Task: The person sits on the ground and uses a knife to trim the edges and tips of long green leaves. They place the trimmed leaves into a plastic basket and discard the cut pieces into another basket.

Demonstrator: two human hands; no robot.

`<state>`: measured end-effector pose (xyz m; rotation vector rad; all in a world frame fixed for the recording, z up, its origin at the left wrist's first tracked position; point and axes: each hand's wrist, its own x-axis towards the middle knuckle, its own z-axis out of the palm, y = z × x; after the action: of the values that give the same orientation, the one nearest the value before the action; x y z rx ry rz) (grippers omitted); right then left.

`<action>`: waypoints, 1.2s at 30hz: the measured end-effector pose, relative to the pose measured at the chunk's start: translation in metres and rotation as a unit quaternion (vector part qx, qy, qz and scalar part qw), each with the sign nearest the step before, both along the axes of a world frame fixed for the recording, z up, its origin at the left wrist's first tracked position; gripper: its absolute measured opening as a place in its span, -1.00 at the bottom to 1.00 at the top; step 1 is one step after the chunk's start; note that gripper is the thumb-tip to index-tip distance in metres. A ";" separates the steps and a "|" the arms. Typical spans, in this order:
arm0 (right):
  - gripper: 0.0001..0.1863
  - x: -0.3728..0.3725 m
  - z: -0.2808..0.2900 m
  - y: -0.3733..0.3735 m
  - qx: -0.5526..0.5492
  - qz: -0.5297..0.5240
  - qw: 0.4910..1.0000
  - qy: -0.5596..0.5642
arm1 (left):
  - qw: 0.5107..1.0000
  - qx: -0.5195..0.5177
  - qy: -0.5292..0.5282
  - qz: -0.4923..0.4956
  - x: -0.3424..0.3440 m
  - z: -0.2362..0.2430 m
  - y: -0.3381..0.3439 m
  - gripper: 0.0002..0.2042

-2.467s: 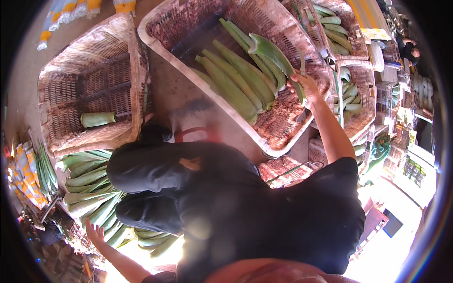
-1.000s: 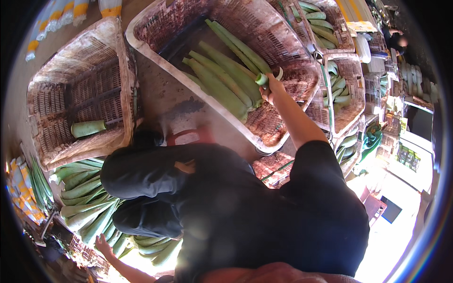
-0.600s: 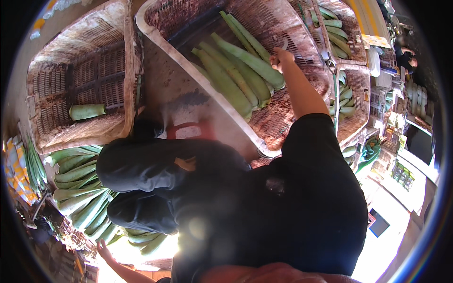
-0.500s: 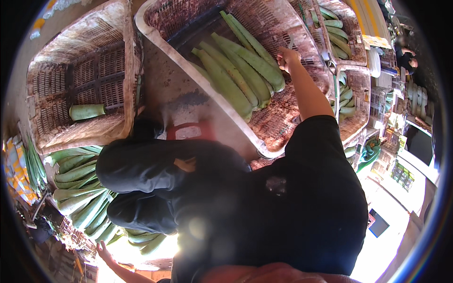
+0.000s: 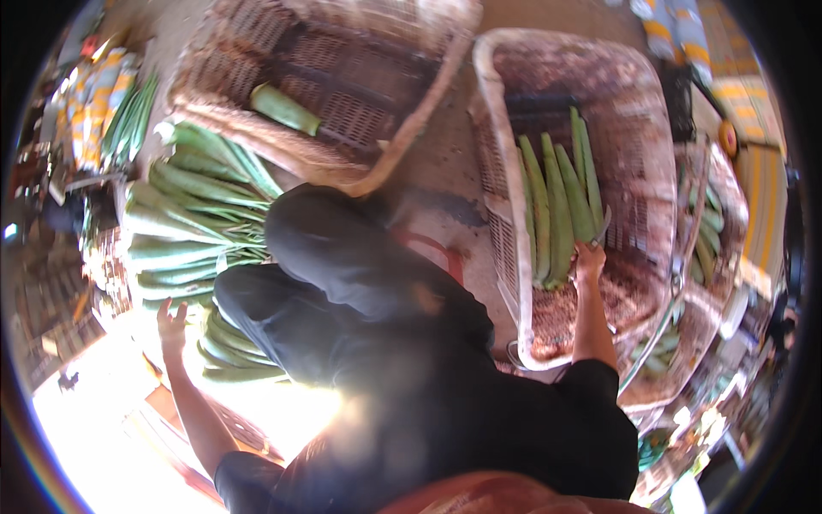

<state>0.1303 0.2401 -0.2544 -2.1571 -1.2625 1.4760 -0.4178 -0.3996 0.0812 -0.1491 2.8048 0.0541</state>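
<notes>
My right hand (image 5: 587, 259) is closed around a small knife, whose curved blade (image 5: 606, 226) sticks up past my fingers. It is inside the right plastic crate (image 5: 629, 171), at the near end of several long green aloe leaves (image 5: 561, 210) lying side by side. My left hand (image 5: 172, 330) hangs empty with fingers apart, close to a big pile of aloe leaves (image 5: 193, 214) beside my knees. In the left crate (image 5: 402, 163) lies one short, thick leaf piece (image 5: 287, 110).
More crates (image 5: 711, 317) with green leaves stand on the right. Boxes with yellow stripes (image 5: 762, 214) are behind them. Something red (image 5: 437, 250), partly hidden by my leg, is on the floor between the two main crates. Strong sunlight glares at lower left.
My view has turned left, so the crates appear farther right and the pile shows more fully. My left hand and forearm have come further into view; the knife stays in my right hand.
</notes>
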 end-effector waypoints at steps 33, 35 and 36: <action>-0.67 -0.342 0.037 -0.065 0.106 0.308 0.912 0.250 | 0.952 0.168 0.161 0.200 0.283 -0.131 0.031 -0.66; -0.66 -0.336 0.046 -0.056 0.139 0.325 0.911 0.213 | 0.947 0.193 0.201 0.160 0.304 -0.132 0.035 -0.65; -0.67 -0.336 0.049 -0.053 0.156 0.327 0.898 0.248 | 0.941 0.204 0.208 0.172 0.318 -0.133 0.037 -0.66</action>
<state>-0.2056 0.1871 -0.2050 -1.0764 -1.9332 1.7335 -0.0993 -0.3627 -0.0515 -0.5826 3.0613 0.8341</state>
